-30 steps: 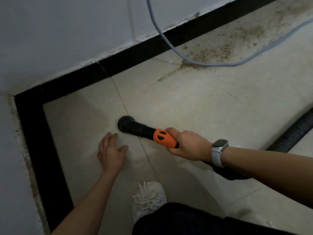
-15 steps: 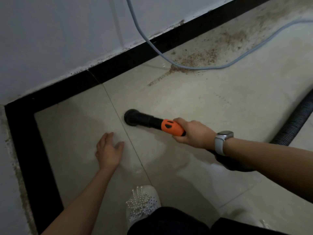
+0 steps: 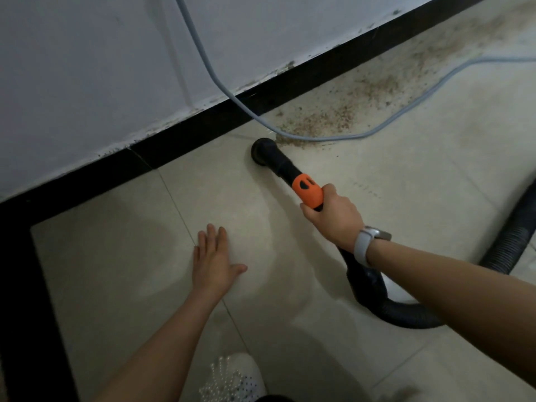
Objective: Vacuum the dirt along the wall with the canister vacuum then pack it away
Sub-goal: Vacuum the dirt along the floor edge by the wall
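- Right hand (image 3: 333,217) gripping orange vacuum handle (image 3: 308,192), round black nozzle (image 3: 262,150) down on tile just beside black baseboard (image 3: 203,126).
- Dirt (image 3: 327,118) (brown, scattered) at nozzle's edge, under grey cable (image 3: 319,137).
- Left hand (image 3: 213,261) flat, fingers spread, well apart.

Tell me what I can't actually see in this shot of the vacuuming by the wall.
Head view, the only one:
- Canister body: out of frame; the black hose runs off the right edge.
- Grey cable: both ends cut off, top and right.
- Hose handle: rear part covered by the right hand.
- Dirt: extent unknown past the top right edge.
- Nozzle opening: faces the floor.
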